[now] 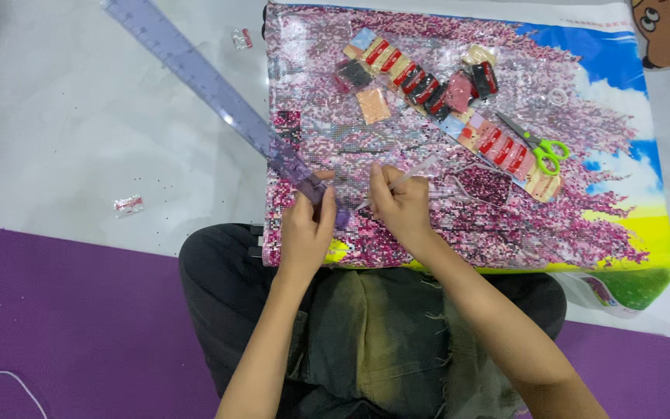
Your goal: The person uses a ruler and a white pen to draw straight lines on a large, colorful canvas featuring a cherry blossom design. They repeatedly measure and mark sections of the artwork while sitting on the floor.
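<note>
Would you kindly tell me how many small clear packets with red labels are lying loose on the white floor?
2: one small clear red-labelled packet near the top, right of the long purple ruler; another left of the canvas. Others may be hidden.

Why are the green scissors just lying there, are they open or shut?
Shut. The green scissors lie flat on the picture canvas, blades together in one thin point.

One head camera looks almost straight down, fairly close, onto the canvas (pixel 467 140) and lap; probably seated.
</note>
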